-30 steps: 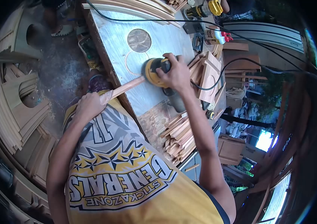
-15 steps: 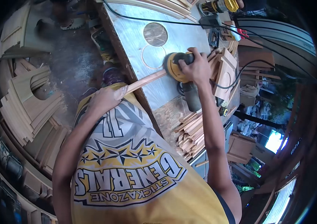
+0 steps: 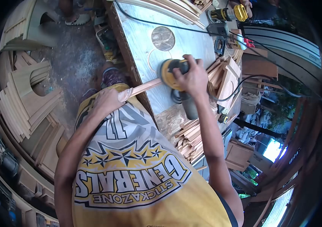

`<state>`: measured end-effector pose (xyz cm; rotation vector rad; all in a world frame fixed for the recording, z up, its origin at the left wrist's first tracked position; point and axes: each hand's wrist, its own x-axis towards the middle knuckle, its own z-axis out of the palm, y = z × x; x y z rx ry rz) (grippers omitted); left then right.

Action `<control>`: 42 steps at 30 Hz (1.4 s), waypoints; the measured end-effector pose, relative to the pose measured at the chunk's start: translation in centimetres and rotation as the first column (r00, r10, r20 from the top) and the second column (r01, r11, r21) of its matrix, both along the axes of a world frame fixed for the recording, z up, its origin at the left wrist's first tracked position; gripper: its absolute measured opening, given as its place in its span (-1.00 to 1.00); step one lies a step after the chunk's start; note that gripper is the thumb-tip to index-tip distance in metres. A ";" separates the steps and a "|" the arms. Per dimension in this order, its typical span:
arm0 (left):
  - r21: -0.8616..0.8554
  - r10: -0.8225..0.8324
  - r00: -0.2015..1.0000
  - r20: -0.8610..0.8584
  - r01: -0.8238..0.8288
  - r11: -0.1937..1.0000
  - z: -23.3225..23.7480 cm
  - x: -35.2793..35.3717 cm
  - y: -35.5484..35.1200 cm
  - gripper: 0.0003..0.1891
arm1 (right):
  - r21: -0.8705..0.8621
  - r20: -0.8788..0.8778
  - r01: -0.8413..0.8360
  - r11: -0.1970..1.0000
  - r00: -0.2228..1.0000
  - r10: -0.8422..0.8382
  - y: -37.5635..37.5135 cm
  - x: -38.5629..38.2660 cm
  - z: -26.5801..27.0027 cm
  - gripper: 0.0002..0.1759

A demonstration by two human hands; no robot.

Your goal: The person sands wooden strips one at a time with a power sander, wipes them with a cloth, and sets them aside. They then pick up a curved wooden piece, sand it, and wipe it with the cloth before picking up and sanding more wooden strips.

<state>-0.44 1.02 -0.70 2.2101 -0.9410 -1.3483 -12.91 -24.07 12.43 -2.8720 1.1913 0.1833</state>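
Note:
My right hand is wrapped over the top of a yellow and black orbital sander. A dark dust canister hangs off the sander's near side. Under the sander's pad runs a narrow wooden strip, its far end covered by the tool. Close to my body, my left hand grips the near end of this strip, which sticks out past the table edge. The strip lies across a pale plywood sheet with a round hole and a circular outline, partly hidden by the sander.
Stacked wooden strips lie at the table's near right, with a wooden panel beyond. A yellow power tool sits at the far end near another person's hand. A black cable crosses the plywood. Cut boards stand on the left.
The sander and my right hand have moved a little toward my left hand along the strip. My left hand keeps its hold. The whole view has shifted slightly.

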 end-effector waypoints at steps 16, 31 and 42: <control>0.021 -0.050 0.998 0.029 0.050 0.999 2.4 0.6 0.4 -0.53 | -0.004 -0.027 -0.068 0.998 0.997 0.068 0.6 -0.4 -0.3 -0.39; -0.207 0.363 0.896 0.254 -0.316 0.926 4.0 6.5 4.7 -0.49 | 0.084 0.293 0.056 0.995 0.953 -0.078 -10.2 -3.2 -1.8 -0.31; -0.301 0.097 0.610 0.786 0.240 0.923 9.8 23.7 -15.9 -0.53 | -0.031 0.327 0.187 0.982 0.930 -0.167 -7.9 -3.4 -2.5 -0.40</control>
